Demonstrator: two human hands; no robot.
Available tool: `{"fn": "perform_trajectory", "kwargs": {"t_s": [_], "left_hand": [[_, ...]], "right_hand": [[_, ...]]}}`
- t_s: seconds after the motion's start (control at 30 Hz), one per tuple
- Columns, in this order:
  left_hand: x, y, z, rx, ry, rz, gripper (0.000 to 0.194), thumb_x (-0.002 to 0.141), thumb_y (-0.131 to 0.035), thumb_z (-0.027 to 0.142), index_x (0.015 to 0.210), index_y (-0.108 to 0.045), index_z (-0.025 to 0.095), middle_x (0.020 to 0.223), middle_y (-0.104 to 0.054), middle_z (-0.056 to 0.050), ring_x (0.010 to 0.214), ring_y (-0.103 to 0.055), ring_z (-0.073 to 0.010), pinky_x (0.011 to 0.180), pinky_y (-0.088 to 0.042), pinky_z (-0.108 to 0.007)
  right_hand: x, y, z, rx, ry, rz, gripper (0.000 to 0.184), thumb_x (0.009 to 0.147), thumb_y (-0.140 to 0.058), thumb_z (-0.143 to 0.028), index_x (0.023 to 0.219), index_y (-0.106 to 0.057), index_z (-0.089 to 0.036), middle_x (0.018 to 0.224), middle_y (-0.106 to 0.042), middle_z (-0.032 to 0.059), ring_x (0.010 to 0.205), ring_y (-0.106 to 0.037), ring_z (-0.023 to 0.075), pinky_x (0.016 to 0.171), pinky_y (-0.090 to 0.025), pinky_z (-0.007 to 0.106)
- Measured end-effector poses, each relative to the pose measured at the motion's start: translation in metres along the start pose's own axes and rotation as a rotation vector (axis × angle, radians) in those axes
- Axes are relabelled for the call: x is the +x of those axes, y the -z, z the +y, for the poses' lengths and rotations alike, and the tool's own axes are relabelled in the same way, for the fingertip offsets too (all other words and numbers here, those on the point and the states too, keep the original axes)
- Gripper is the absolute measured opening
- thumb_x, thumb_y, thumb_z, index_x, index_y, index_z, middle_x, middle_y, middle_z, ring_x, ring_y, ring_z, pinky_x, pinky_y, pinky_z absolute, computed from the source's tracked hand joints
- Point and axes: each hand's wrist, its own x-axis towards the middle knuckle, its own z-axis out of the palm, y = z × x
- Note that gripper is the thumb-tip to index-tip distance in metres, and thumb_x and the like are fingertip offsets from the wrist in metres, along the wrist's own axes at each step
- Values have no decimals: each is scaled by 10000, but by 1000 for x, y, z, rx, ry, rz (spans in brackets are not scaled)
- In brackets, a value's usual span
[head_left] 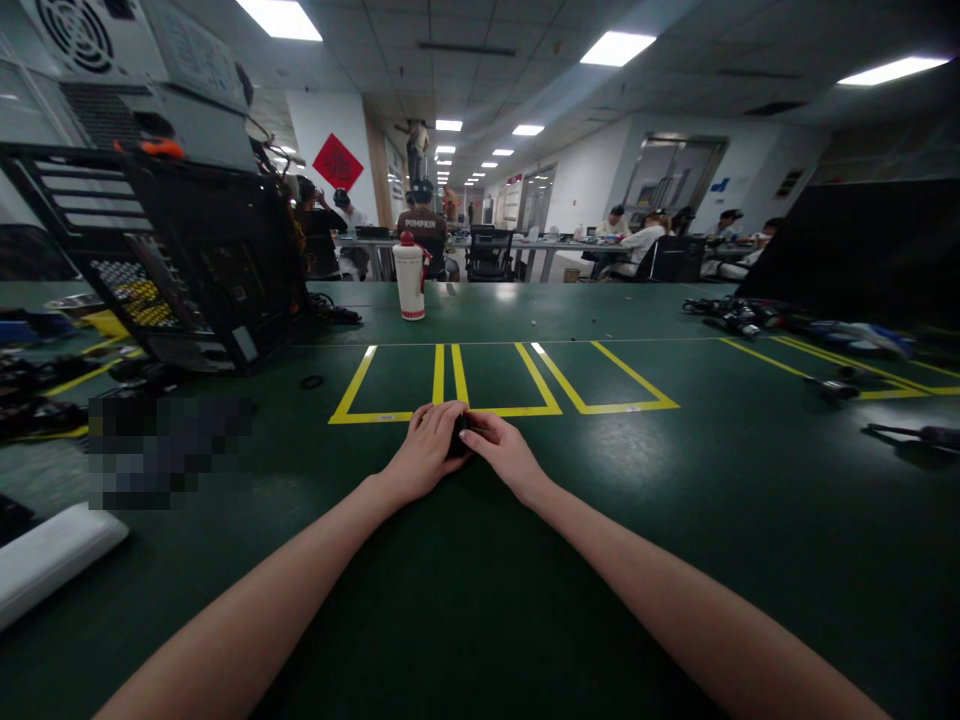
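Observation:
A small black object is between my two hands at the middle of the green table, just in front of the yellow tape lines. Its kind cannot be made out, since fingers cover most of it. My left hand is wrapped over its left side and top, fingers bent. From the right, my right hand grips the same object with thumb and fingers closed on it. Beyond the hands, yellow tape frames mark the table top. A black ring lies to the left of the tape.
An opened black computer case stands on the left, near cables. A white cup with a red lid stands farther back. At left front lies a white object. Cables and dark parts lie right. Several people sit at tables behind.

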Motion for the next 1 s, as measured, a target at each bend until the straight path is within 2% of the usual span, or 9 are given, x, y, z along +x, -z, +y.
{"fn": "perform_trajectory", "kwargs": {"t_s": [0.13,0.3,0.57,0.77,0.9,1.0], "left_hand": [[1,-1,0,-14,2,7,582,714,-555,160,1210,-253,206,1207,-419,-88,1134,-390,-237,977,-259,-452],[1,-2,0,-9,-1,16,555,732,-544,189,1206,-256,212,1203,-421,-87,1127,-396,-241,972,-261,-461],[0,-2,0,-2,13,-5,579,728,-554,186,1221,-250,199,1225,-402,-91,1144,-376,-235,989,-243,-449],[1,-2,0,4,7,3,573,715,-553,157,1208,-262,187,1206,-416,-94,1134,-381,-231,985,-248,-435],[1,-3,0,0,1,12,551,729,-544,173,1204,-266,194,1202,-418,-91,1126,-388,-227,979,-252,-436],[1,-3,-1,2,4,15,559,726,-551,177,1205,-263,194,1206,-414,-93,1128,-388,-230,978,-252,-440]], "right_hand": [[-3,-1,-2,-27,62,-26,296,698,-604,-220,981,-518,-212,1011,-570,26,952,-553,163,870,-433,337],[-4,-3,-4,-30,103,2,187,719,-580,-240,897,-529,-215,934,-561,3,929,-546,150,868,-429,328],[-1,-1,-3,-29,-24,33,346,701,-603,-254,1030,-518,-191,1075,-555,63,1014,-522,184,901,-406,371],[-1,-3,-3,0,49,-4,282,684,-606,-208,954,-522,-206,991,-572,22,927,-557,161,854,-433,339],[-3,-4,-5,3,86,-8,188,721,-573,-238,900,-518,-214,958,-570,7,942,-547,151,856,-433,328],[-2,-3,-5,6,73,3,207,727,-570,-247,925,-523,-212,986,-571,19,964,-540,155,868,-429,334]]}}
